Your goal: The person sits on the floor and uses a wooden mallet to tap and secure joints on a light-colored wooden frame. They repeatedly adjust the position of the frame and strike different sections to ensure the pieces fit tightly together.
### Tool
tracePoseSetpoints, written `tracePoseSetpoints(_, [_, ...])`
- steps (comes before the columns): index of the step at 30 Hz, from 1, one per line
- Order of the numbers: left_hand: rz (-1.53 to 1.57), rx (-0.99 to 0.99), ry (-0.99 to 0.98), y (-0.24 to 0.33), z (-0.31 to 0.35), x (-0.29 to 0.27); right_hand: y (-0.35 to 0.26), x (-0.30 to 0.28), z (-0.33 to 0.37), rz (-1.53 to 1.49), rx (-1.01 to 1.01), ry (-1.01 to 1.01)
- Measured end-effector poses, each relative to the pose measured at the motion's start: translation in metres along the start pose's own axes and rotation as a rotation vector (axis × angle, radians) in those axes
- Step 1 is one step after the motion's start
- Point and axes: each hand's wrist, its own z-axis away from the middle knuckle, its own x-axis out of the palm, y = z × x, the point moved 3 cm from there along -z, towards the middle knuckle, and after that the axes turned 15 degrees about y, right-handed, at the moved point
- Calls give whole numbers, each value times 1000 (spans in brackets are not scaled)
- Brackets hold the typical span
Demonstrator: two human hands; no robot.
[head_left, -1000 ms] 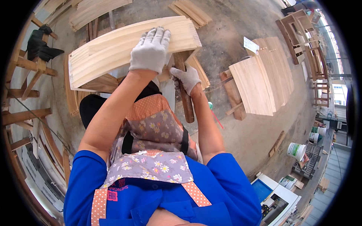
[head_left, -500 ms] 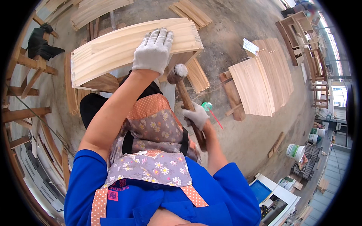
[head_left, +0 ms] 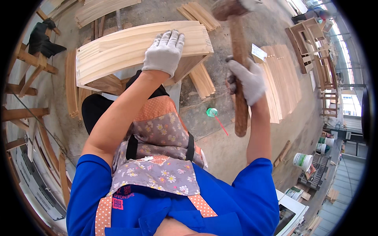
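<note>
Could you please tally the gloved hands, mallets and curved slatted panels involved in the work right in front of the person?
Gloved hands: 2, left hand and right hand
Mallet: 1
Curved panel: 1
Total: 4

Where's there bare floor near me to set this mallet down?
Bare concrete lies right of your knees, around the green cup, between the wood frame and the stacked slats. The left side is crowded with wooden strips, while your right hand holds the mallet.

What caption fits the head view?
Gloved left hand steadies slatted wooden panel; right hand raises wooden mallet.
</note>
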Motion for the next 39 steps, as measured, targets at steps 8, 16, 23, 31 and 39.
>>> tracePoseSetpoints(8, [16, -13, -6, -3, 6, -3, -13, 9, 0, 51, 51, 4])
tracePoseSetpoints(16, [74, -22, 16, -3, 7, 0, -3, 4, 6, 56, 110, 15])
tracePoseSetpoints(23, [16, -15, 39, -6, 2, 1, 4, -4, 12, 112, 100, 1])
tracePoseSetpoints(31, [27, -13, 37, -9, 2, 1, 12, -4, 10, 98, 135, -30])
tracePoseSetpoints(39, [49, -16, 21, -5, 3, 2, 28, 3, 16, 104, 135, 19])
